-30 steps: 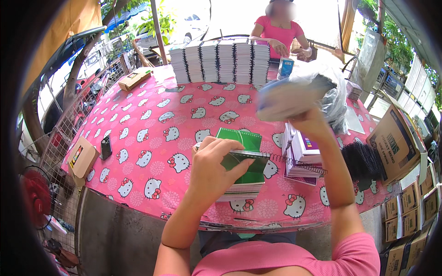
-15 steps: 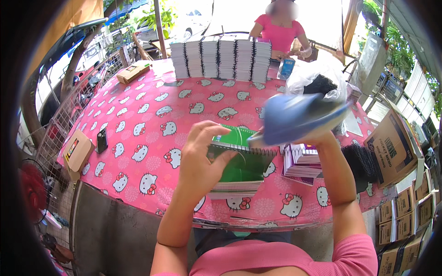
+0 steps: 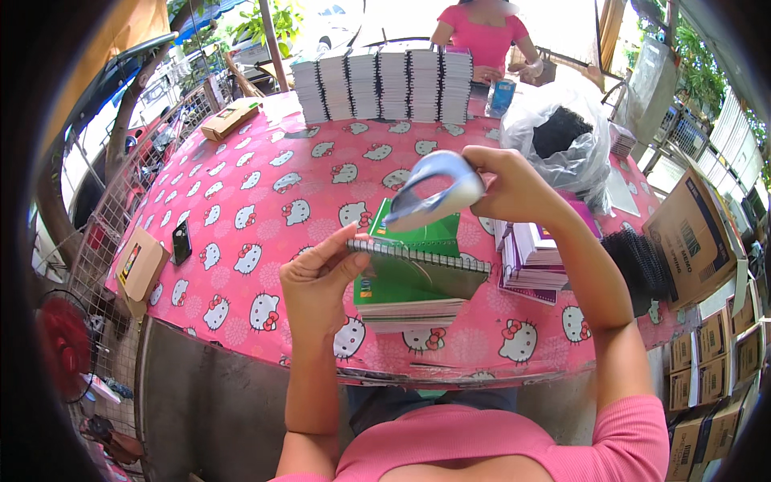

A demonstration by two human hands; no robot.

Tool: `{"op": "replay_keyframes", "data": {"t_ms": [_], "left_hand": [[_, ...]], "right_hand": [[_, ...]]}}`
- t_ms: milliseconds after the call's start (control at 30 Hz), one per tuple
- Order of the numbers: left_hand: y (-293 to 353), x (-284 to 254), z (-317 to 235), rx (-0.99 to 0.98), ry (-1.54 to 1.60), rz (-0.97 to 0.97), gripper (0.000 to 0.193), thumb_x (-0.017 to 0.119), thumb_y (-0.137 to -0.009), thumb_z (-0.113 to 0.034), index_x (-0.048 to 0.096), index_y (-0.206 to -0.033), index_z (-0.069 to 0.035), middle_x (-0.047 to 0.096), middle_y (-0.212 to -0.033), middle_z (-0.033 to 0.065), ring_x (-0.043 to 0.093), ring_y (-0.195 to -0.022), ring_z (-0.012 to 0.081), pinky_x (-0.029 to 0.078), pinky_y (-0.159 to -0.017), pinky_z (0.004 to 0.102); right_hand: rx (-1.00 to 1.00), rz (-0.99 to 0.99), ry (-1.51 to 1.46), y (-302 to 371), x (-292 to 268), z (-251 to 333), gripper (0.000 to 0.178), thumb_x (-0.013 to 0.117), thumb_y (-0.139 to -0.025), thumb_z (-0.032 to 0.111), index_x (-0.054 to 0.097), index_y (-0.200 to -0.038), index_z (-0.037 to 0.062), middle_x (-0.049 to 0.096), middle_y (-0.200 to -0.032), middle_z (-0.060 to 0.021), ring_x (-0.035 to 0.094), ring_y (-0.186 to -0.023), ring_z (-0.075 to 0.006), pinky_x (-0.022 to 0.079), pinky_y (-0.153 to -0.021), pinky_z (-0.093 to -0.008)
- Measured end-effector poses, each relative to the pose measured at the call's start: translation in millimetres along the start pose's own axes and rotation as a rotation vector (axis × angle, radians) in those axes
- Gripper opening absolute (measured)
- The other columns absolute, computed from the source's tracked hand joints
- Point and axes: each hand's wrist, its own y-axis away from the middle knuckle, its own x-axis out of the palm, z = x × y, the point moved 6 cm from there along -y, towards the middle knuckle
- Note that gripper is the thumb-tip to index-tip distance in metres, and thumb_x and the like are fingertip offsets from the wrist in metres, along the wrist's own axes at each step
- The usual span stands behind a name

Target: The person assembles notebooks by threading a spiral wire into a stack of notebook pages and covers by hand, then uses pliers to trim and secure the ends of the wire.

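Note:
My left hand [image 3: 321,269] pinches one end of a green spiral notebook [image 3: 438,271] between thumb and fingers. Its black wire coil faces up, and it stands tilted over a stack of green notebooks [image 3: 409,313]. Another green cover [image 3: 385,217] shows behind the coil. My right hand [image 3: 510,185] is closed around a blue-and-white looped tool [image 3: 438,189], smeared by motion, so I cannot make out its kind. That tool is raised above the coil, apart from it. Right of the green stack lie purple-covered notebooks [image 3: 534,257] with white page edges.
Tall notebook stacks [image 3: 381,84] line the far edge, near a person in pink [image 3: 486,40]. A plastic bag [image 3: 554,145] with black contents sits far right, black coils [image 3: 630,269] beside a carton [image 3: 691,241]. A phone [image 3: 181,241] and small cardboard box [image 3: 140,261] lie left.
My right hand has lifted the blue-and-white tool up and away from the coil's right part. My left hand has shifted left to the coil's left end, and the notebook now tilts more upright.

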Motion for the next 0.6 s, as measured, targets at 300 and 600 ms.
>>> {"op": "replay_keyframes", "data": {"t_ms": [300, 600], "left_hand": [[2, -8, 9, -0.062, 0.081, -0.003, 0.035, 0.070, -0.072, 0.014, 0.065, -0.105, 0.006, 0.069, -0.096, 0.0156, 0.066, -0.085, 0.0174, 0.055, -0.077, 0.0270], [-12, -4, 5, -0.008, -0.073, 0.081, 0.025, 0.079, -0.075, -0.008, 0.062, -0.092, 0.000, 0.066, -0.091, 0.0138, 0.062, -0.083, 0.0186, 0.049, -0.080, 0.0303]], "right_hand": [[0.145, -0.376, 0.094, 46, -63, -13, 0.033, 0.072, -0.065, 0.012, 0.059, -0.095, 0.0037, 0.065, -0.089, -0.0148, 0.064, -0.083, -0.0328, 0.049, -0.074, -0.0390], [0.181, -0.364, 0.348, 143, -93, -81, 0.029, 0.075, -0.073, 0.024, 0.071, -0.093, 0.0039, 0.067, -0.101, -0.0114, 0.064, -0.093, -0.0268, 0.049, -0.083, -0.0377]]}}
